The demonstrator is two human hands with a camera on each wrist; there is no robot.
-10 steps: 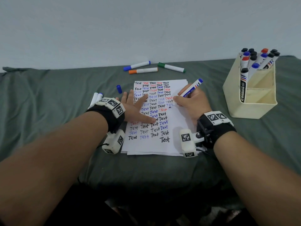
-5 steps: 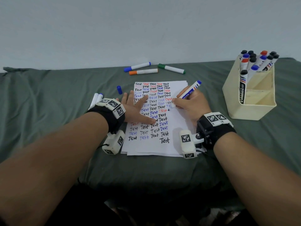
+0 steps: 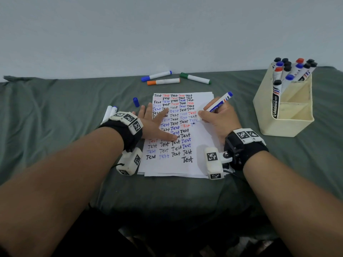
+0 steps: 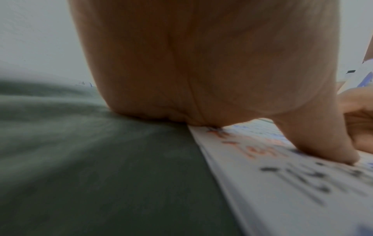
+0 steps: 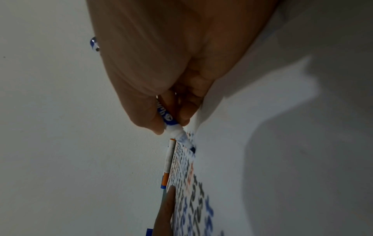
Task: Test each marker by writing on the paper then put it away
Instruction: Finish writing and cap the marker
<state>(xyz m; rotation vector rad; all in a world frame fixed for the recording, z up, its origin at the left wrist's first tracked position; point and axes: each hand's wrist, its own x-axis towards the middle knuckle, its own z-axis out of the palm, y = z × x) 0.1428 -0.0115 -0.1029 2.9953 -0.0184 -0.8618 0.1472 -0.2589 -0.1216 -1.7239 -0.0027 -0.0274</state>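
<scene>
Many "Test" rows written; marker testing well along, not finished.
Left hand [image 3: 154, 125] flat on paper [image 3: 202, 145]; right hand [image 3: 220, 117] pinches uncapped blue marker [image 3: 219, 102], tip on sheet; 3 markers [image 3: 163, 81] beyond await; holder [image 3: 285, 125] holds tested ones.

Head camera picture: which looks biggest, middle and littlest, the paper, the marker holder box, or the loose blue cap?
1. The paper looks biggest.
2. The marker holder box comes next, though it sits farther from the camera, so the gap is unsure.
3. The loose blue cap is clearly littlest.
</scene>
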